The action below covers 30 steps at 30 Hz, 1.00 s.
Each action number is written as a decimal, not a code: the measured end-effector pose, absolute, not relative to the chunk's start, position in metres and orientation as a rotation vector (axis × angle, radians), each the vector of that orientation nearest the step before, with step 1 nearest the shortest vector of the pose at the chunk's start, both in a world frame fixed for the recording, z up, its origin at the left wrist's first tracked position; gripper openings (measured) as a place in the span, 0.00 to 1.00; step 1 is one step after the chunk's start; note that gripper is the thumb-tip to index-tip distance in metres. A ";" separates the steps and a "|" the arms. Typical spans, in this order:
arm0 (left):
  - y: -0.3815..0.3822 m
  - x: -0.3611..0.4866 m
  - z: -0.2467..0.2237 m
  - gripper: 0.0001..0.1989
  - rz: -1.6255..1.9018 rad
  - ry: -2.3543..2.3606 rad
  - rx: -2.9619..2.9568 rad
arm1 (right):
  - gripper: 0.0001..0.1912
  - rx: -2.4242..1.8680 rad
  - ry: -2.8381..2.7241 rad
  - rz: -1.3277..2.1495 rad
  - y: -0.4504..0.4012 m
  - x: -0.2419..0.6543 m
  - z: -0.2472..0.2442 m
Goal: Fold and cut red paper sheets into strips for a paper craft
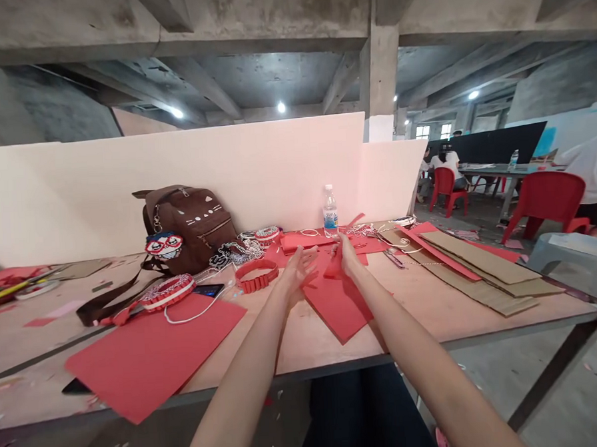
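Note:
Both hands are raised above the middle of the table, palms turned toward each other with a gap between them. My left hand (297, 270) has its fingers spread and holds nothing. My right hand (347, 257) is upright with its fingers stretched out; a small red paper piece (332, 270) shows beside it, and I cannot tell if they touch. Below the hands lies a red paper sheet (340, 311). To the left of my left hand sits a red pleated paper ring (256, 276). More red paper (304, 240) lies beyond the hands.
A brown backpack (188, 222) leans at the back left, near a red-and-white ring (167, 292) and a large red sheet (155, 358). A water bottle (330, 212) stands at the back. Cardboard strips (485, 260) and scissors (394, 260) lie right. People sit farther off.

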<state>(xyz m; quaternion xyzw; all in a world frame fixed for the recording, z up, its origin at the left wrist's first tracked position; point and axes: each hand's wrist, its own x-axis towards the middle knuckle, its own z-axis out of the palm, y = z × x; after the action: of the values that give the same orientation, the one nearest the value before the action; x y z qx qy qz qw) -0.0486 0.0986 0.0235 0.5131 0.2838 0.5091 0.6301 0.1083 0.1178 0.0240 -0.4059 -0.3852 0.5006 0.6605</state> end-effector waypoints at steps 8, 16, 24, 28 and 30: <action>0.088 -0.044 0.022 0.30 1.084 0.615 1.352 | 0.11 -1.311 -1.208 0.778 0.104 0.094 0.014; 0.082 -0.039 0.014 0.37 1.238 0.806 1.291 | 0.31 -1.534 -1.425 0.602 0.086 0.080 0.015; 0.095 -0.046 0.016 0.33 1.414 0.990 1.380 | 0.15 -0.934 -1.295 1.062 0.076 0.082 0.046; 0.100 -0.054 0.024 0.33 1.489 1.018 1.566 | 0.18 -0.959 -1.273 1.542 0.075 0.088 0.048; 0.097 -0.059 0.029 0.40 1.528 1.039 1.690 | 0.16 -0.986 -1.248 1.662 0.075 0.092 0.046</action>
<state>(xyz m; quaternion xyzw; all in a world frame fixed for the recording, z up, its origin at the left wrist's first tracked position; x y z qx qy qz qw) -0.0589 0.0975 0.0292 0.6410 0.3941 0.5795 0.3131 0.0922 0.0749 0.0463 -0.3912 -0.4952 0.6596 0.4082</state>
